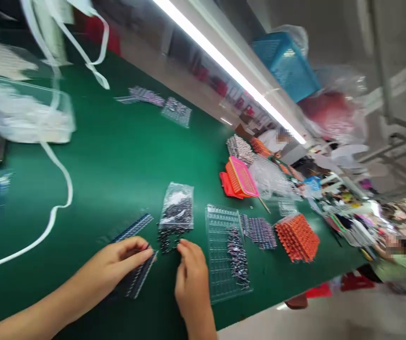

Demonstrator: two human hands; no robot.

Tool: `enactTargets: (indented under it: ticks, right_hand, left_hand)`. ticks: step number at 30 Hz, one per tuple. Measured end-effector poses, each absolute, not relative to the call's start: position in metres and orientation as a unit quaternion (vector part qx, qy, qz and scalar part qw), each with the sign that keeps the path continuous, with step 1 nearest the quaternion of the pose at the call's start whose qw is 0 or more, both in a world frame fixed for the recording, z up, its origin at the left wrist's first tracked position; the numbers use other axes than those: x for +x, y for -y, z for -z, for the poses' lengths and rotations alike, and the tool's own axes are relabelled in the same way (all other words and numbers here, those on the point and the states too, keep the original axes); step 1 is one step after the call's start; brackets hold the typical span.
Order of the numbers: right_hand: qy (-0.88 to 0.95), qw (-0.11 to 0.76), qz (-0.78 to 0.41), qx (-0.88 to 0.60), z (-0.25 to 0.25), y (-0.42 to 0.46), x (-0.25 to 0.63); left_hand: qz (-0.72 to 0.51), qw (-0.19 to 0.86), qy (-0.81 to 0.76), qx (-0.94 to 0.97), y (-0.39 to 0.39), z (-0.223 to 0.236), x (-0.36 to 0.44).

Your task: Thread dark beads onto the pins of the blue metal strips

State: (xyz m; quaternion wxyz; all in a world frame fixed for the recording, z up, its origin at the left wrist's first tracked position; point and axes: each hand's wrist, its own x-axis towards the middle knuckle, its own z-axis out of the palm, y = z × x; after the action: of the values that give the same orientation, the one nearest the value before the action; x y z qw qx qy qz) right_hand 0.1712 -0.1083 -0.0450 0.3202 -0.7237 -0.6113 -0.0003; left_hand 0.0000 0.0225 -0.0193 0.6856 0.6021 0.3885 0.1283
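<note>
My left hand point(116, 262) is closed, thumb against fingers, on a dark strip with rows of light marks point(141, 278). A similar blue-black strip point(134, 227) lies just beyond it on the green table. My right hand point(194, 278) has its fingertips pinched together at the edge of some small dark pieces point(167, 241). Whatever sits between those fingertips is too small to make out. The pieces spread from the near end of a clear plastic bag point(177, 208) that holds more of them. Right of my right hand lies a clear ribbed tray point(219, 264) with a heap of thin dark pieces point(237, 257).
Beyond the tray are a patterned sheet point(261, 232), an orange stack point(297, 237) and an orange-pink basket point(241, 177). A white cord point(59, 210) crosses the left side, near a clear bin of white material point(22, 113). A lamp point(224, 61) hangs overhead; other people sit far right.
</note>
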Motion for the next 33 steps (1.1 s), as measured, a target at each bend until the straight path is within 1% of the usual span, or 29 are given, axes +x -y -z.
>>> enactTargets:
  ticks: [3, 7, 13, 18, 21, 23, 26, 30, 33]
  right_hand:
    - [0.626, 0.293, 0.003, -0.723, 0.04, 0.111, 0.174]
    - [0.684, 0.219, 0.012, -0.696, 0.032, 0.108, 0.167]
    - [0.737, 0.107, -0.001, -0.668, 0.023, 0.073, 0.149]
    - [0.743, 0.074, -0.01, -0.665, 0.028, 0.064, 0.149]
    - [0.741, 0.083, -0.004, -0.667, 0.03, 0.08, 0.157]
    - [0.739, 0.105, -0.004, -0.665, 0.028, 0.093, 0.163]
    - [0.72, 0.154, -0.01, -0.677, 0.026, 0.112, 0.173]
    - [0.637, 0.232, -0.008, -0.735, 0.031, 0.128, 0.179]
    - [0.586, 0.26, -0.004, -0.767, 0.042, 0.133, 0.176]
  left_hand:
    - [-0.186, 0.746, -0.382, 0.513, -0.026, 0.001, 0.0]
    - [-0.237, 0.781, -0.398, 0.418, -0.029, 0.004, -0.003]
    - [-0.271, 0.8, -0.38, 0.377, -0.028, 0.007, -0.003]
    - [-0.273, 0.797, -0.374, 0.387, -0.029, 0.007, -0.003]
    - [-0.27, 0.792, -0.373, 0.401, -0.029, 0.007, -0.003]
    - [-0.267, 0.79, -0.373, 0.407, -0.028, 0.006, -0.003]
    - [-0.254, 0.787, -0.375, 0.419, -0.026, 0.005, -0.003]
    - [-0.223, 0.794, -0.372, 0.426, -0.023, 0.008, -0.001]
    - [-0.21, 0.793, -0.375, 0.433, -0.022, 0.01, 0.0]
